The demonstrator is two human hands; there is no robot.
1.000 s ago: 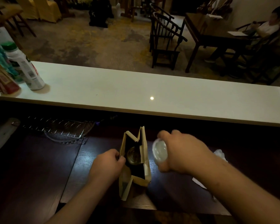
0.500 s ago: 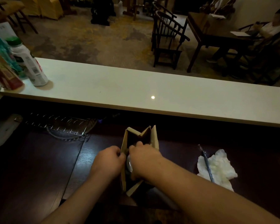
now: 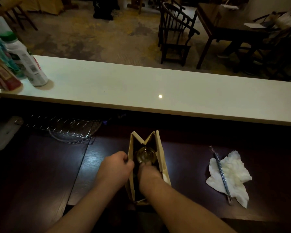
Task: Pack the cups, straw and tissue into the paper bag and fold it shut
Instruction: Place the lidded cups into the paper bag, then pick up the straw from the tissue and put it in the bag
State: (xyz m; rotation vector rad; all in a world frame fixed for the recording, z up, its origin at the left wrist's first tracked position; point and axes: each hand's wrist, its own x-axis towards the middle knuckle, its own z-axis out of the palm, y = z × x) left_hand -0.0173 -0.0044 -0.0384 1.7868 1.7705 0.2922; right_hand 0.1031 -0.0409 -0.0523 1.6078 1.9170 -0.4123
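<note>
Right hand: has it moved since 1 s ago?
Yes. The right hand was outside the paper bag, on its right, holding a cup; now it reaches down inside the bag beside a cup.

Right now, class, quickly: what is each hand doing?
Left hand: closed on the paper bag rim.
Right hand: inside the bag beside a cup; grip cannot be told.

The paper bag [image 3: 160, 158] is matt brown kraft paper, creased at its folds. Inside it, a cup [image 3: 145, 155] looks like clear, glossy plastic. At three o'clock from the bag, the tissue [image 3: 233, 174] is soft, crumpled white paper, and the straw [image 3: 221, 172] on it wears a shiny clear wrapper. The counter [image 3: 40, 165] is dark, grained wood with a sheen; at ten o'clock lies a bright metal wire rack [image 3: 60, 126].
</note>
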